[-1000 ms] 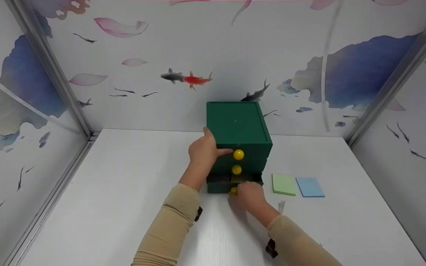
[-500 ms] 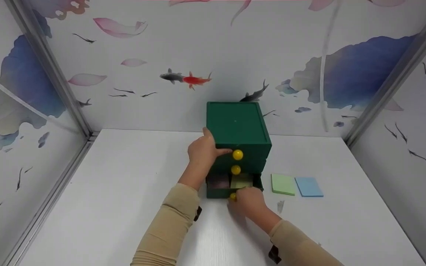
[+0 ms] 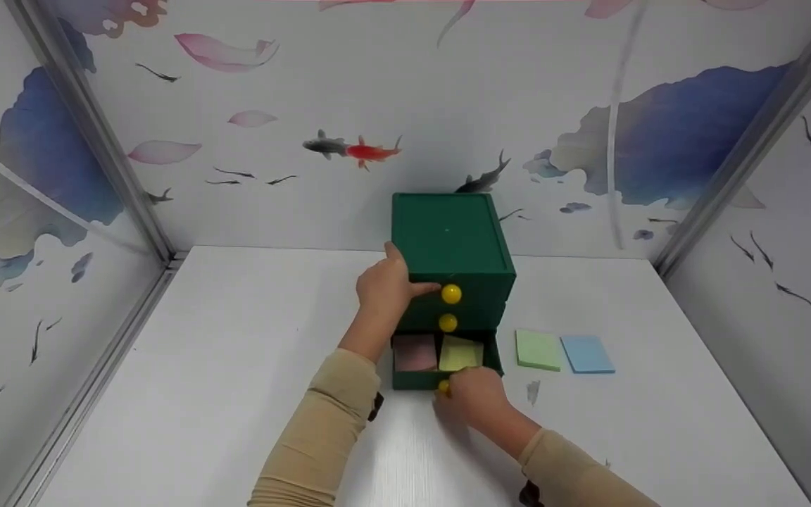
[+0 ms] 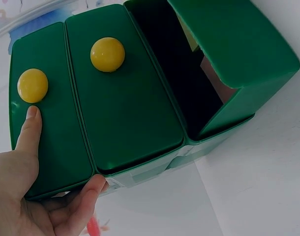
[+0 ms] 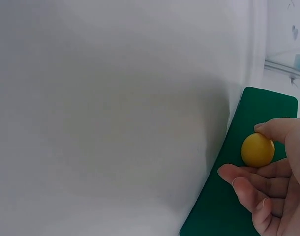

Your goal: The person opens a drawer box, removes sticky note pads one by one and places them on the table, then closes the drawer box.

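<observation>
A green drawer cabinet (image 3: 453, 236) with yellow ball knobs stands against the back wall. My left hand (image 3: 384, 285) grips its left front corner, thumb flat on the top drawer's front beside the top knob (image 4: 33, 85) and fingers against the side. The bottom drawer (image 3: 416, 381) is pulled out. My right hand (image 3: 477, 394) pinches that drawer's yellow knob (image 5: 257, 150) between thumb and fingers. Inside the drawer lie a pink note pad (image 3: 415, 352) on the left and a yellow note pad (image 3: 461, 353) on the right. The upper two drawers are closed.
On the white table (image 3: 250, 394), right of the cabinet, lie a green note pad (image 3: 538, 350) and a blue note pad (image 3: 588, 354) side by side. A small grey mark (image 3: 533, 391) shows just in front of them. Patterned walls enclose the table at the back and sides.
My right hand has drawn the bottom drawer further out toward me, bringing the pink and yellow note pads into view. My left hand has stayed on the cabinet's corner.
</observation>
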`<state>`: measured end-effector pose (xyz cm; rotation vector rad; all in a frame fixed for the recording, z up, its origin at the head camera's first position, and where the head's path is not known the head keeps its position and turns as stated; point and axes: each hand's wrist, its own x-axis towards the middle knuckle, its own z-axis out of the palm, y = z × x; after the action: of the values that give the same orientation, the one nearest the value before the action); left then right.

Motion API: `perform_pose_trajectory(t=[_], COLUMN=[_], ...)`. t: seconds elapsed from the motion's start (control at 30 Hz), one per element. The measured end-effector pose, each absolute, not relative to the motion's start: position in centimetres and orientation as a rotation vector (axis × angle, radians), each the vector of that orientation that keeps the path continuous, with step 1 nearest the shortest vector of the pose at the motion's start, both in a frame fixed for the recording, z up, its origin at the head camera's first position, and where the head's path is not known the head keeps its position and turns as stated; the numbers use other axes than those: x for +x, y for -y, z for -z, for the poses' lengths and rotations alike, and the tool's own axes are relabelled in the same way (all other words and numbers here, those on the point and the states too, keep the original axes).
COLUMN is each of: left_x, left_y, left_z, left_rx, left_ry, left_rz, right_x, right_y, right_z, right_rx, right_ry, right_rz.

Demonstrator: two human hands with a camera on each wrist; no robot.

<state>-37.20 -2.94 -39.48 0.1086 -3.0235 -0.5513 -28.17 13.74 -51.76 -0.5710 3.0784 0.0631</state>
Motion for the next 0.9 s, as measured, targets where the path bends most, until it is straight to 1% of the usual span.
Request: perform_pose_trajectory(t=[0.4,0.73,0.9], left_x=[-37.2,-36.9,-36.9], left_y=[2.9,2.8,2.8], left_z=[39.6,39.4,39.5], left_rx=[0.093,0.071,0.077], left_ry=[3.009,2.985,2.982], left_rz=[0.582,0.627,0.629], right_x=[-26.5,-24.7,-24.1], right_y=[-14.1,-14.1,-14.2], right_z=[51.8,51.3,51.2], right_rx=[-0.731,-0.676,-0.639], right_ry=[-3.059,-2.945,-2.903], right_rz=[-0.074,-0.168,-0.137])
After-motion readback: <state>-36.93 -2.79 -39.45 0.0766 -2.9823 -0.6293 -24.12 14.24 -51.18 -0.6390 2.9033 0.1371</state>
